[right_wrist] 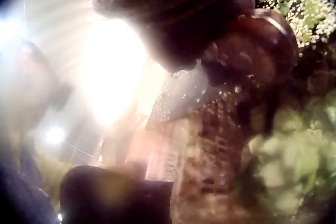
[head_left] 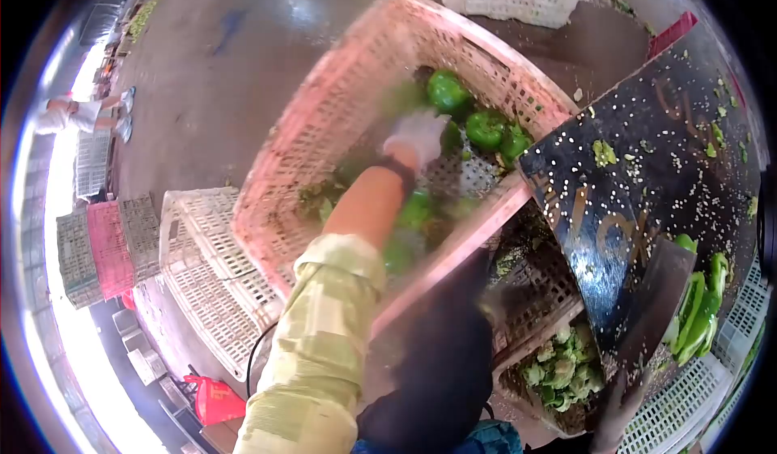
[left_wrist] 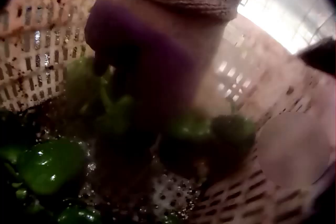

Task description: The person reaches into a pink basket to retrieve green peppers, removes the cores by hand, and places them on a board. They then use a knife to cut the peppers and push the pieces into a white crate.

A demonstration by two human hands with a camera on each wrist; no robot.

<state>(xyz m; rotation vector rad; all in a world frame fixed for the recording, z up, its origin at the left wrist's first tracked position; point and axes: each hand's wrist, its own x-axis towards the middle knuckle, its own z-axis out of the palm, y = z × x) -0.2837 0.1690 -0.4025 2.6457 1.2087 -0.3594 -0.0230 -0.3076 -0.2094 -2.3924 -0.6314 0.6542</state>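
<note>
The person wears a pale yellow-green checked sleeve, a dark wristband and dark legwear.

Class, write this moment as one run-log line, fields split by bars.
left hand: inside pink crate, grip unclear | green peppers: in crate | right hand: blurred, grip unclear

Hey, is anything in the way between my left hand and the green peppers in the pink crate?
Nothing visible blocks it. Your left hand is inside the pink crate, with green peppers close beside it. It's too blurred to tell whether the fingers touch one.
</note>
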